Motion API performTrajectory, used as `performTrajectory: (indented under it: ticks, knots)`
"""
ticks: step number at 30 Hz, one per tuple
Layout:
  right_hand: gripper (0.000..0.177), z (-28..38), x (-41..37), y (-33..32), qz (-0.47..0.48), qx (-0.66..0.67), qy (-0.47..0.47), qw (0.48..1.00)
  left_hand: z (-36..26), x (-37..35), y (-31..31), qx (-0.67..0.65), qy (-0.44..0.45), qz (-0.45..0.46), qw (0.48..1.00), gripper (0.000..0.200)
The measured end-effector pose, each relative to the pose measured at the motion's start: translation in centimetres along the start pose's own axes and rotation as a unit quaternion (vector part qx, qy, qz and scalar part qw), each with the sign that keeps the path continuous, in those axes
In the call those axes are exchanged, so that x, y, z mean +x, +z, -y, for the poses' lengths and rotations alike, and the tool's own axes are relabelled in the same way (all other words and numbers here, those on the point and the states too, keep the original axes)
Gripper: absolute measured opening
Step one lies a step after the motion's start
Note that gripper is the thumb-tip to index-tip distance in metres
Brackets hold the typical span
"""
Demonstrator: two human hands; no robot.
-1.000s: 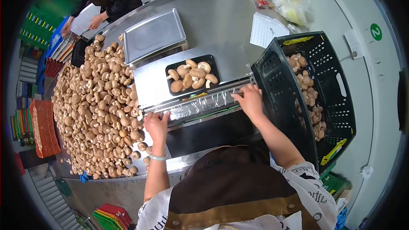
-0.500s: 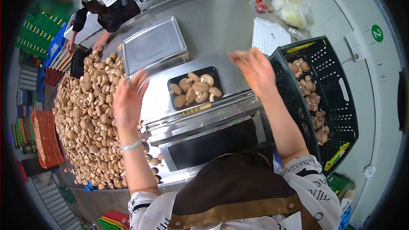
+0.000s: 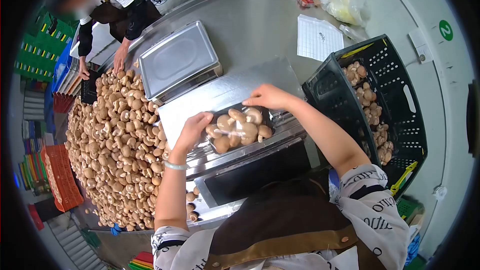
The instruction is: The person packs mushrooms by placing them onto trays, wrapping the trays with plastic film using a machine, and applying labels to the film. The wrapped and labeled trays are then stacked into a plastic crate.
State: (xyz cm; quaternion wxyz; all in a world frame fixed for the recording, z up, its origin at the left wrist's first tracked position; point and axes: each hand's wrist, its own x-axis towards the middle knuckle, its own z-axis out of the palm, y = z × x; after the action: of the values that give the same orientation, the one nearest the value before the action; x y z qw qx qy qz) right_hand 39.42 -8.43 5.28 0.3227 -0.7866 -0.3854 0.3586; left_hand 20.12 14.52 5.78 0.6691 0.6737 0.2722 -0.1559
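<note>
We see the left hand (image 3: 192,129) reach forward, fingers curled around the left edge of the mushroom tray (image 3: 270,121). The right hand (image 3: 267,97) arches over its far right corner, fingertips bent down; whether they pinch anything we cannot tell. The tray sits at the near edge of the wrapping plate (image 3: 230,87). A scale (image 3: 175,60) stands by the plate's far left corner, a mushroom heap (image 3: 115,135) left, a black crate (image 3: 330,105) right.

The person wears a brown apron (image 3: 280,210), white black-lettered sleeves (image 3: 372,195) and a pale bracelet (image 3: 176,166).
</note>
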Motion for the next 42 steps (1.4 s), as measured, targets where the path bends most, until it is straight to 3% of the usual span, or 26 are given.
performTrajectory:
  ticks: [2, 3, 6, 10, 11, 14, 18, 20, 22, 23, 26, 28, 31, 33, 36, 38, 40, 42]
  knots:
    - [0.045, -0.5, -2.1, 1.7, -0.044, 0.009, -0.031, 0.999, 1.7, -1.5, 1.0, 0.099, 0.097, -0.063, 0.988, 0.035]
    - [0.042, -1.1, -2.3, 2.8, -0.138, -0.016, -0.188, 0.972, 2.6, -1.7, 1.3, 0.110, 0.142, -0.082, 0.980, 0.034]
    - [0.039, -0.3, -4.7, 4.1, -0.158, 0.085, -0.076, 0.981, 2.3, -3.6, 2.6, 0.183, 0.204, -0.138, 0.952, 0.031]
    - [0.038, 5.3, -8.4, 1.6, -0.208, 0.116, -0.082, 0.968, -2.5, -9.4, 4.8, 0.154, 0.242, -0.192, 0.938, 0.028]
    - [0.033, 6.9, -9.9, 0.8, -0.180, 0.137, -0.060, 0.972, -3.3, -11.2, 5.2, 0.091, 0.227, -0.189, 0.951, 0.027]
    - [0.032, 9.8, -14.1, 0.1, -0.144, 0.141, -0.056, 0.978, -5.1, -16.5, 6.2, 0.135, 0.220, -0.158, 0.953, 0.032]
    - [0.046, 8.1, -18.1, 2.9, -0.075, 0.176, 0.005, 0.982, -2.1, -19.3, 9.3, -0.014, 0.017, -0.114, 0.993, 0.033]
    - [0.050, 4.8, -18.7, 6.5, -0.101, 0.123, 0.037, 0.987, 4.4, -17.0, 10.0, 0.009, 0.030, -0.110, 0.993, 0.035]
    - [0.051, 3.0, -19.3, 8.6, -0.090, 0.030, 0.109, 0.990, 9.6, -14.5, 10.7, 0.138, 0.077, -0.136, 0.978, 0.038]
    - [0.051, 0.9, -19.1, 10.5, -0.127, 0.003, 0.102, 0.987, 9.9, -13.9, 11.5, 0.136, 0.050, -0.131, 0.981, 0.038]
    - [0.051, -3.4, -18.5, 13.6, -0.169, 0.060, 0.172, 0.969, 11.8, -12.1, 12.7, 0.263, 0.122, -0.194, 0.937, 0.038]
    - [0.047, -5.7, -19.0, 15.4, -0.226, 0.091, 0.159, 0.957, 12.2, -12.4, 13.3, 0.290, 0.110, -0.248, 0.918, 0.033]
    - [0.034, -6.3, -20.2, 16.2, -0.230, 0.209, 0.204, 0.928, 14.4, -13.8, 13.9, 0.190, 0.132, -0.303, 0.924, 0.019]
    - [0.031, -6.2, -20.6, 16.9, -0.265, 0.219, 0.178, 0.922, 15.9, -14.9, 14.7, 0.116, 0.124, -0.316, 0.934, 0.012]
    - [0.023, -6.3, -22.0, 17.3, -0.325, 0.275, 0.120, 0.897, 19.4, -14.1, 14.2, 0.036, 0.187, -0.336, 0.922, 0.016]
    - [0.017, -6.0, -23.4, 16.7, -0.366, 0.325, 0.073, 0.869, 18.9, -14.5, 13.4, 0.046, 0.201, -0.356, 0.911, 0.017]
    - [0.012, -3.7, -27.6, 13.9, -0.383, 0.347, 0.114, 0.848, 17.6, -15.5, 12.8, 0.002, 0.185, -0.324, 0.928, 0.018]
    - [0.010, -3.2, -31.3, 12.9, -0.410, 0.308, 0.124, 0.850, 15.7, -15.8, 13.5, 0.081, 0.184, -0.308, 0.930, 0.020]
